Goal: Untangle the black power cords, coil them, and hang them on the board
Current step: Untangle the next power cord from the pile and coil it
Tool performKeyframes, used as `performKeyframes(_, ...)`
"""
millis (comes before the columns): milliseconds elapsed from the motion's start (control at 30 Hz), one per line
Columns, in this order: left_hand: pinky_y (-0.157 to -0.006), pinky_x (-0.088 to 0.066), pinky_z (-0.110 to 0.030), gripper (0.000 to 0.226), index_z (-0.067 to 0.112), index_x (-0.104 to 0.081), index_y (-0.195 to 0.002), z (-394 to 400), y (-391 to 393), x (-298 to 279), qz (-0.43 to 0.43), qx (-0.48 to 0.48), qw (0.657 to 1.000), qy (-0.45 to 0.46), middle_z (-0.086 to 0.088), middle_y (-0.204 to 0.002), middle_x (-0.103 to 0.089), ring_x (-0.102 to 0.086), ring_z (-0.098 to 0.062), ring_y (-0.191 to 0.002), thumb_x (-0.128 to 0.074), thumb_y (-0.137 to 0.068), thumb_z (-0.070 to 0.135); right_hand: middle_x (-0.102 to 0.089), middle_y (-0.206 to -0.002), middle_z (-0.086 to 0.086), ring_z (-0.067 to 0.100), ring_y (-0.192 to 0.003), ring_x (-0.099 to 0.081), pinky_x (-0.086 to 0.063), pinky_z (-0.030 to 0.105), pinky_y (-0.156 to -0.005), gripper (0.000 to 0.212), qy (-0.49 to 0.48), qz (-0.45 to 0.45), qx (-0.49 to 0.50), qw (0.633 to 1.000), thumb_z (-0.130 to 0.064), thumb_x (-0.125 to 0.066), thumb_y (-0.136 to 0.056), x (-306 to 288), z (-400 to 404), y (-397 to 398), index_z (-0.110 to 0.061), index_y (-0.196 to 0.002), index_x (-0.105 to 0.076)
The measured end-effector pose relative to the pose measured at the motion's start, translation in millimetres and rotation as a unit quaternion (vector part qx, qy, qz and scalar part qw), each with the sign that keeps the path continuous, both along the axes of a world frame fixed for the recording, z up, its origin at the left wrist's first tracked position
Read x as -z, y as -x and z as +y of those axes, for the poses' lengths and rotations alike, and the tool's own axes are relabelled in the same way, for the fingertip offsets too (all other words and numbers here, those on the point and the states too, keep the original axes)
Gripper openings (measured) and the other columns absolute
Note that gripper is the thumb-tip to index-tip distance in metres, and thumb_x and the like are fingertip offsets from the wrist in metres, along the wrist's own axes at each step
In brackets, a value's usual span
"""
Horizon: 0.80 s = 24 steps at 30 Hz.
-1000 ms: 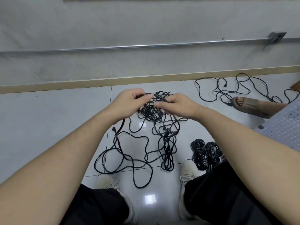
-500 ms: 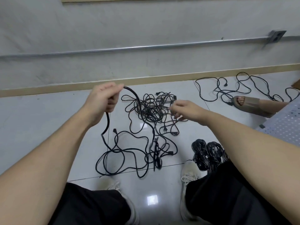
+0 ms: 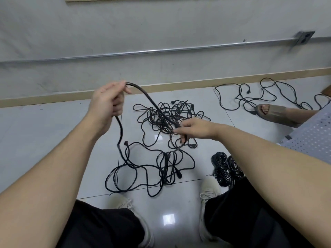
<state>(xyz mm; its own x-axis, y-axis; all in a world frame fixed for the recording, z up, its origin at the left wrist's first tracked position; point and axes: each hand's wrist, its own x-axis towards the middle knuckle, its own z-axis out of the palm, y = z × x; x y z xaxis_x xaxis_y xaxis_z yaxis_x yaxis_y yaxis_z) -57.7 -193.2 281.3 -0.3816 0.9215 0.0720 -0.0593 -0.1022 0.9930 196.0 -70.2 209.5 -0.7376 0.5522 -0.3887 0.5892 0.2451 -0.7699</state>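
Black cord (image 3: 143, 93) spans both hands: left fingers (image 3: 123, 86) clenched, right fingers (image 3: 180, 127) pinching.

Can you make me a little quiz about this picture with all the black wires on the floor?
1. True or false: the left hand holds a black cord up off the floor.
2. Where are the coiled bundles? A) on the wall pipe B) beside the person's right shoe C) in the left hand
3. Fill in: the right hand pinches the same cord just above the tangled ____.

Key: 1 true. 2 B. 3 pile. The held cord runs from the left hand down to the right hand, over the tangle on the floor tiles.
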Motion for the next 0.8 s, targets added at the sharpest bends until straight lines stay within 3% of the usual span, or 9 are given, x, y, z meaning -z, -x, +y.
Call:
performKeyframes(100, -0.048, -0.015, -0.023, 0.025, 0.019, -0.068, -0.083, -8, 25, 10, 0.055, -0.062, 0.995, 0.048, 0.002, -0.054, -0.038, -0.021, -0.013, -0.044, -0.053, -0.102, 0.025, -0.066, -0.068, 0.003, 0.016, -0.071, -0.059, -0.054, 0.041, -0.086, 0.036, 0.024, 0.060, 0.061, 0.996, -0.043, -0.062, -0.100, 2, 9, -10, -0.018, -0.075, -0.055)
performKeyframes(200, -0.051, -0.027, -0.026, 0.020, 0.024, -0.068, -0.103, -15, 33, 20, 0.111, -0.038, 0.983, 0.143, -0.009, -0.068, -0.054, -0.030, -0.019, -0.045, -0.050, -0.101, 0.035, -0.051, -0.061, -0.004, 0.011, -0.057, -0.048, -0.046, 0.029, -0.062, 0.037, -0.017, 0.090, 0.082, 0.992, -0.039, -0.060, -0.102, -8, 11, -6, -0.015, -0.075, -0.054)
performKeyframes(267, -0.053, -0.033, -0.027, 0.028, 0.026, -0.068, -0.110, -16, 26, 20, 0.163, 0.024, 0.964, 0.209, -0.010, -0.077, -0.064, -0.040, -0.020, -0.048, -0.049, -0.102, 0.045, -0.047, -0.057, -0.011, 0.008, -0.051, -0.041, -0.035, 0.025, -0.054, 0.037, -0.078, 0.088, 0.093, 0.989, -0.040, -0.058, -0.102, -19, 9, 2, -0.008, -0.082, -0.059)
performKeyframes(400, -0.054, -0.041, -0.025, 0.033, 0.026, -0.069, -0.107, -6, -19, 19, 0.259, 0.189, 0.916, 0.240, -0.003, -0.076, -0.069, -0.049, -0.014, -0.058, -0.050, -0.102, 0.053, -0.052, -0.062, -0.010, 0.002, -0.047, -0.042, -0.034, 0.023, -0.052, 0.024, -0.154, 0.080, 0.069, 0.982, -0.037, -0.057, -0.100, -35, -1, 19, -0.022, -0.081, -0.063)
performKeyframes(500, -0.051, -0.036, -0.024, 0.038, 0.011, -0.060, -0.091, 5, -51, 21, 0.347, 0.230, 0.888, 0.194, 0.009, -0.057, -0.053, -0.043, -0.010, -0.052, -0.055, -0.102, 0.047, -0.050, -0.061, -0.011, 0.006, -0.051, -0.041, -0.035, 0.026, -0.054, 0.021, -0.134, 0.102, 0.068, 0.983, -0.031, -0.058, -0.098, -38, -9, 23, -0.016, -0.085, -0.066)
performKeyframes(600, -0.059, -0.033, -0.029, 0.037, 0.013, -0.051, -0.079, 8, -54, 18, 0.339, 0.187, 0.911, 0.140, 0.008, -0.062, -0.045, -0.041, -0.011, -0.061, -0.052, -0.105, 0.039, -0.046, -0.056, -0.008, 0.014, -0.054, -0.040, -0.034, 0.029, -0.055, 0.032, -0.062, 0.128, 0.068, 0.988, -0.029, -0.058, -0.099, -34, -7, 13, -0.013, -0.072, -0.055)
performKeyframes(667, -0.061, -0.036, -0.029, 0.034, 0.014, -0.051, -0.080, 6, -49, 15, 0.290, 0.157, 0.938, 0.104, 0.001, -0.064, -0.047, -0.043, -0.014, -0.061, -0.049, -0.108, 0.033, -0.058, -0.059, -0.005, 0.015, -0.062, -0.048, -0.040, 0.033, -0.065, 0.036, -0.076, 0.061, 0.029, 0.995, -0.034, -0.061, -0.099, -30, -2, 0, -0.017, -0.067, -0.057)
performKeyframes(800, -0.055, -0.043, -0.023, 0.033, 0.017, -0.049, -0.076, -3, -35, 9, 0.177, 0.047, 0.982, 0.034, -0.002, -0.056, -0.052, -0.045, -0.013, -0.051, -0.047, -0.109, 0.022, -0.072, -0.068, -0.007, 0.015, -0.074, -0.059, -0.045, 0.036, -0.077, 0.035, -0.078, -0.093, -0.007, 0.993, -0.041, -0.067, -0.095, -8, 12, -25, -0.009, -0.080, -0.065)
